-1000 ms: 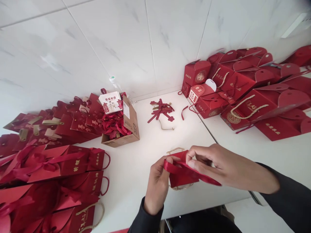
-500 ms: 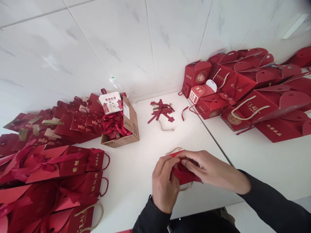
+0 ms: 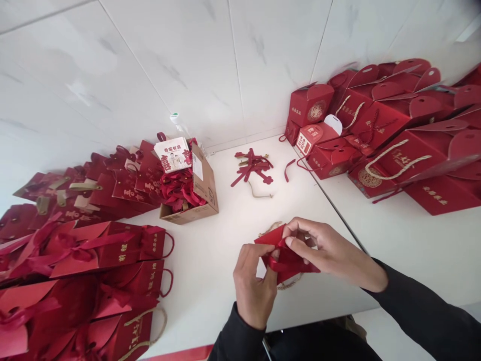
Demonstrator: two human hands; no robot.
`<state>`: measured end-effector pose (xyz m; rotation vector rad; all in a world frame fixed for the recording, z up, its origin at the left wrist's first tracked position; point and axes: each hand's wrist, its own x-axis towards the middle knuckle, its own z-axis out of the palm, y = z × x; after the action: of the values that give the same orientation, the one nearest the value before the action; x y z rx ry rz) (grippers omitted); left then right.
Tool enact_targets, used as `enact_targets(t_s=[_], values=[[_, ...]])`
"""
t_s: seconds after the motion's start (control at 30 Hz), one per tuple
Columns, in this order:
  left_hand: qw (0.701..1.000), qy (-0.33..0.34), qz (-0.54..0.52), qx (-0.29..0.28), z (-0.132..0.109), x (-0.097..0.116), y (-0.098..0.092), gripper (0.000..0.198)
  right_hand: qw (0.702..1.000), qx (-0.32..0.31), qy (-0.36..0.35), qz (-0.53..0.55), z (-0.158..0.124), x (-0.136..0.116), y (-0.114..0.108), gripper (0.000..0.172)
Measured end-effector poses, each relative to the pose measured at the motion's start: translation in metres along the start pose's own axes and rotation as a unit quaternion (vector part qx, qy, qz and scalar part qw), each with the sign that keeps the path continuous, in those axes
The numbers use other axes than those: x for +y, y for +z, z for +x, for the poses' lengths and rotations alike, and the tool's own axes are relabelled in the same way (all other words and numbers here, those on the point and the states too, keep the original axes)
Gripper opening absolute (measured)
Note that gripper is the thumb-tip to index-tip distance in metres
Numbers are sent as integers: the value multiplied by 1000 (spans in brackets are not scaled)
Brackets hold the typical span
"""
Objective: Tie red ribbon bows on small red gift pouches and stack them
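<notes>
A red gift box [image 3: 269, 235] with twisted rope handles [image 3: 290, 284] sits on the white table in front of me, mostly covered by my hands. Across its top runs a red satin ribbon [image 3: 287, 261], gathered at the middle. My left hand [image 3: 254, 281] pinches a loop of that ribbon between thumb and fingers on the left side. From the right, my right hand [image 3: 327, 248] has thumb and fingertips closed on the ribbon near its centre. The knot area is partly hidden by the fingers.
Red boxes with ribbon bows [image 3: 93, 245] and small red bags [image 3: 124, 185] crowd the left. A cardboard box [image 3: 206, 185] holds ribbons and printed cards [image 3: 173, 154]. Dark-red flower-ended strips [image 3: 252, 168] lie behind. More red gift boxes [image 3: 391, 115] are stacked at right.
My hands have drawn slightly apart, exposing more of the ribbon and a loop at the left hand. The view has shifted a little.
</notes>
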<state>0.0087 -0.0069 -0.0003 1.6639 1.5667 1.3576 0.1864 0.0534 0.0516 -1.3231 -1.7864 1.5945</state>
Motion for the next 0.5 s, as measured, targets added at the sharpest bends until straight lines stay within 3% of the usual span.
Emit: enact_targets(t_s=[0.2, 0.33, 0.4, 0.5], values=[[997, -66, -27, -1, -2, 1, -9, 6, 997, 3, 25, 78, 6, 7, -6, 29], [983, -153, -95, -18, -5, 2, -15, 24, 996, 6, 23, 91, 6, 9, -13, 34], [955, -235, -180, -14, -6, 1, -18, 38, 998, 3, 35, 44, 4, 6, -16, 37], [868, -363, -337, 23, -6, -1, -22, 53, 999, -4, 35, -40, 1, 2, -20, 35]])
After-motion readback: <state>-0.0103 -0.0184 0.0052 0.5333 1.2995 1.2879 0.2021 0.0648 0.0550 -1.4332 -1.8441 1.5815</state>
